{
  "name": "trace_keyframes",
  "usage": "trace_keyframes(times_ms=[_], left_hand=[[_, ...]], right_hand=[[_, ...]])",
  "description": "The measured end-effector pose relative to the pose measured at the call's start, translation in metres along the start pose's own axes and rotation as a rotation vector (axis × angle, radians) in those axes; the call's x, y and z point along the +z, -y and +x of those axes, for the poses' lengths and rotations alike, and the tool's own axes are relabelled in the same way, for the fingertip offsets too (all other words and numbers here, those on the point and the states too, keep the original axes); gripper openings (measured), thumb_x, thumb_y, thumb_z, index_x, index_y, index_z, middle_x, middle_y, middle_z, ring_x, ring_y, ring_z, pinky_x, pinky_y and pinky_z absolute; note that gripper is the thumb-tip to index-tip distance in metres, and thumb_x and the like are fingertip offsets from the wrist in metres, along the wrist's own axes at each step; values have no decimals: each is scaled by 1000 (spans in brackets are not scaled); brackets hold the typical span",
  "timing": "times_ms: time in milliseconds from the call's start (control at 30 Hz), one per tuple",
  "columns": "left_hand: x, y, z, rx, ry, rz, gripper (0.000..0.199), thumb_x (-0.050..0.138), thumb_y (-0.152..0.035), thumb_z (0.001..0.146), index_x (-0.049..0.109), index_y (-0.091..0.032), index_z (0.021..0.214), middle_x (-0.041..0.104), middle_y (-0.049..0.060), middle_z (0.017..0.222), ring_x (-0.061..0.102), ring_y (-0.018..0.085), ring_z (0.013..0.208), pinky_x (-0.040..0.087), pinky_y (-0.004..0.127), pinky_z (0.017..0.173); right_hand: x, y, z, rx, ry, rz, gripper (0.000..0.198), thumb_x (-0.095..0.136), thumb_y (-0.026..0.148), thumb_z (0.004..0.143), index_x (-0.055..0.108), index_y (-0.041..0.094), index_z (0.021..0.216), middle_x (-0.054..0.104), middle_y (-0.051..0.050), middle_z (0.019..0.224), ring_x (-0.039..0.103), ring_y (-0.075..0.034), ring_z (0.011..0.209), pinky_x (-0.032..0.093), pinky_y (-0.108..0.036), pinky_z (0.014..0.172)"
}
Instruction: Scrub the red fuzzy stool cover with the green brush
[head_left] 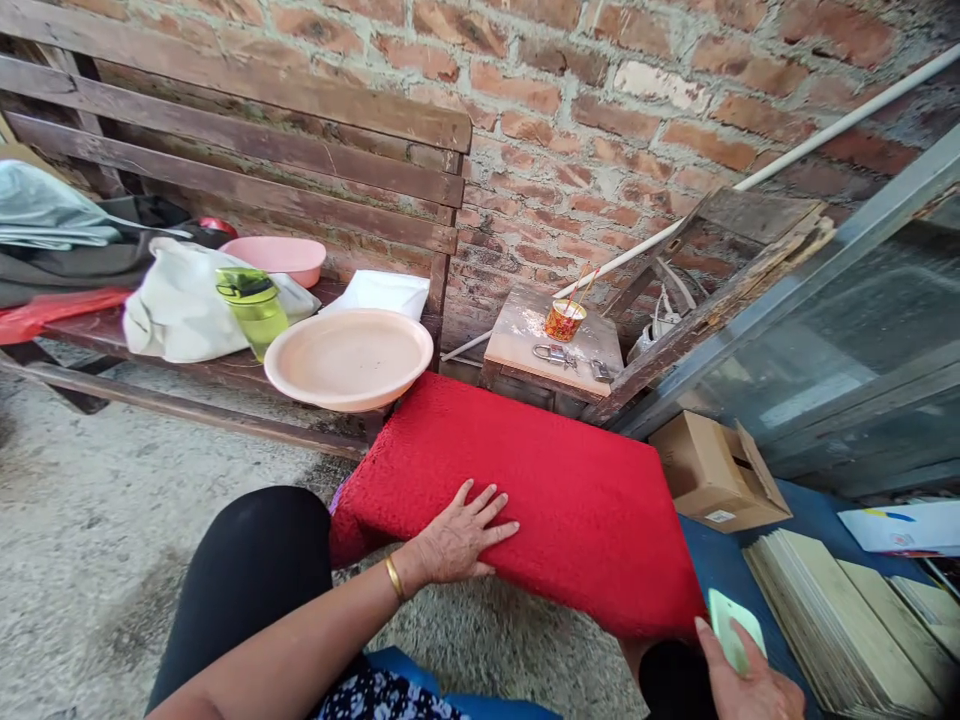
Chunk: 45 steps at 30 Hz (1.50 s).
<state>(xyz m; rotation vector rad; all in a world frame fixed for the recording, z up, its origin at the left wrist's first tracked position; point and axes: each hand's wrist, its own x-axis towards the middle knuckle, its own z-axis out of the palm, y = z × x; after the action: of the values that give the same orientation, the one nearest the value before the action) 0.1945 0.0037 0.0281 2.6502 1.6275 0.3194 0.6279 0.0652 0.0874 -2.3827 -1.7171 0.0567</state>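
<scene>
A red cloth (525, 480) covers a low table in front of my knees. My left hand (463, 535), with a gold bangle at its wrist, lies flat on the cloth's near edge, fingers spread. At the lower right, my right hand (750, 680) grips a light green phone (736, 632) just beyond the cloth's right corner; part of that hand is cut off by the frame. Near the cloth's far left corner, a wide pale pink basin (349, 362) rests on the end of the wooden bench.
On the bench (300, 140) are a green bottle (253, 310), a white bag (184, 300) and a pink tub (281, 258). A small stand (517, 335) holds a patterned cup (564, 320) and padlocks (553, 355). At right: a cardboard box (709, 470) and stacked boards (825, 620).
</scene>
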Motion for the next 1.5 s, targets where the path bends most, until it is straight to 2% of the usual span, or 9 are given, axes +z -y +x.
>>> trace_keyframes(times_ms=[300, 367, 567, 700, 833, 933, 1133, 1233, 1500], left_hand=[[-15, -4, 4, -38, 80, 6, 89, 74, -56, 77, 31, -38, 153, 32, 12, 160, 24, 37, 147, 18, 64, 116], [-16, -5, 4, -40, 91, -2, 88, 75, -55, 77, 32, -38, 152, 32, 12, 160, 25, 37, 147, 18, 65, 116], [-18, -4, 6, -41, 112, -31, 87, 73, -54, 78, 31, -37, 153, 30, 13, 160, 25, 37, 147, 18, 65, 116], [-18, -5, 6, -46, 122, -35, 87, 74, -54, 78, 31, -38, 153, 30, 12, 160, 25, 37, 147, 18, 64, 116], [-19, -5, 5, -49, 110, -25, 86, 73, -55, 78, 32, -38, 152, 31, 12, 160, 25, 37, 147, 18, 65, 116], [-17, -4, 5, -47, 102, -19, 86, 72, -56, 78, 32, -38, 152, 31, 12, 160, 25, 37, 147, 18, 65, 116], [-14, -4, 5, -47, 102, -25, 86, 72, -56, 79, 32, -38, 152, 30, 11, 161, 24, 37, 148, 17, 65, 116], [-14, -4, 5, -48, 109, -29, 86, 72, -55, 78, 32, -38, 153, 30, 12, 161, 24, 37, 148, 17, 66, 115], [-6, 1, 1, -35, 68, 16, 88, 70, -60, 78, 30, -39, 153, 29, 10, 161, 26, 36, 147, 18, 63, 117]], right_hand=[[37, 111, -58, -615, 113, 138, 47, 44, 57, 89, 67, 33, 123, 62, -6, 109, 65, -23, 92, 53, -35, 82], [35, 97, -47, -545, 116, 93, 49, 43, 57, 88, 67, 33, 123, 62, -7, 106, 65, -23, 92, 52, -35, 85], [0, 9, 0, 67, 76, 18, 82, 30, 81, 82, 59, 27, 135, 58, -9, 82, 65, -34, 84, 54, -51, 79], [2, 29, -12, -22, 51, 65, 79, 32, 75, 83, 58, 23, 135, 59, -13, 96, 63, -35, 95, 54, -49, 79], [26, 85, -36, -433, 117, 160, 53, 42, 52, 83, 64, 30, 125, 59, -8, 114, 63, -26, 100, 52, -39, 87], [35, 92, -36, -582, 179, 204, 49, 46, 48, 82, 65, 30, 124, 60, -7, 115, 62, -24, 101, 49, -37, 93], [14, 2, 6, -100, 109, 96, 72, 40, 70, 79, 63, 21, 126, 61, -12, 88, 62, -34, 93, 52, -49, 86], [7, -11, 17, -35, 51, 52, 80, 37, 74, 79, 61, 17, 130, 59, -12, 81, 61, -37, 91, 51, -52, 85], [17, 130, -18, -718, 240, 113, 45, 55, 30, 76, 69, 26, 119, 63, -7, 107, 63, -23, 97, 48, -33, 92]])
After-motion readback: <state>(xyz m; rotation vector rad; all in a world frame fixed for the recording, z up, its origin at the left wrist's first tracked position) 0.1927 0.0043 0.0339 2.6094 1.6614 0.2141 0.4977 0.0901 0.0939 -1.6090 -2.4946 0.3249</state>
